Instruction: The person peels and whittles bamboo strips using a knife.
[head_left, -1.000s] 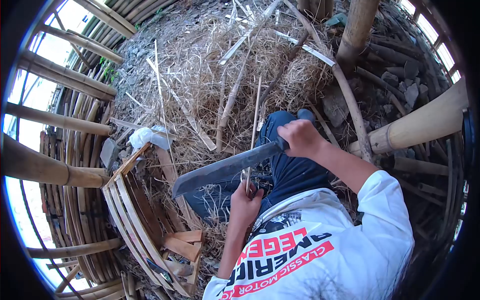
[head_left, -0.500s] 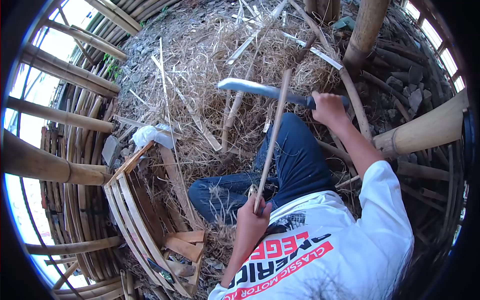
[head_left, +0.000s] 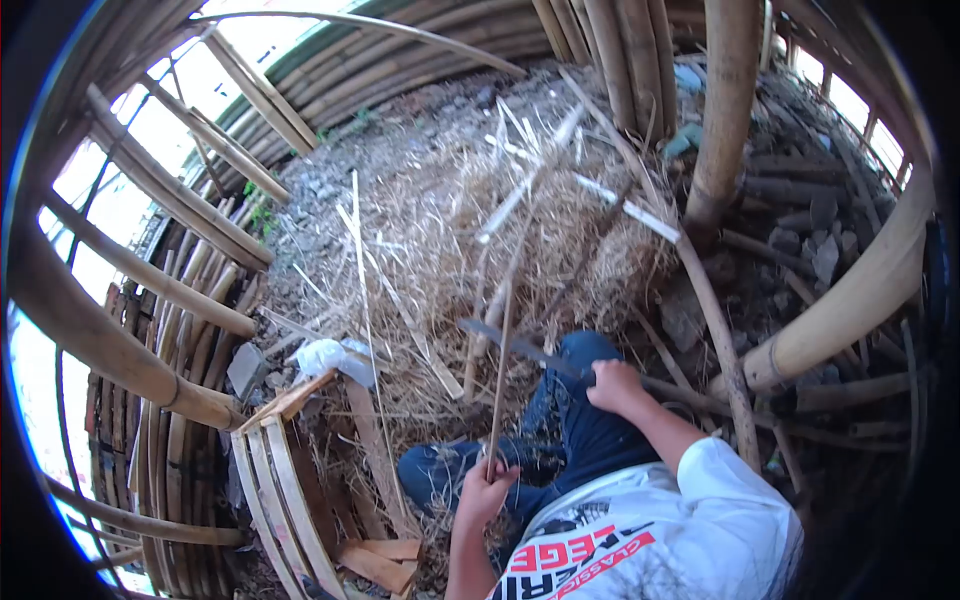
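My left hand [head_left: 484, 490] is closed around the lower end of a long, thin bamboo strip [head_left: 507, 318], which stands up and away from me over my folded legs. In my right hand [head_left: 612, 387] is the handle of a machete [head_left: 535, 353], held above my raised knee. Its blade points left and crosses the strip about midway along its length in this view. Below both hands are my dark blue trousers [head_left: 590, 430], dusted with fibres. Curly bamboo shavings [head_left: 440, 260] lie heaped in front of my legs.
A slatted wooden crate [head_left: 272, 490] stands at my left, with a white plastic bag [head_left: 333, 358] by its far end. Thick bamboo posts [head_left: 724, 120] rise at the right and left. Stones [head_left: 822, 250] and poles litter the right side; split bamboo pieces [head_left: 412, 325] lie on the shavings.
My right hand has brought the machete down and toward me along the strip. The strip now stands more upright. The whole view has shifted, showing more of the back wall.
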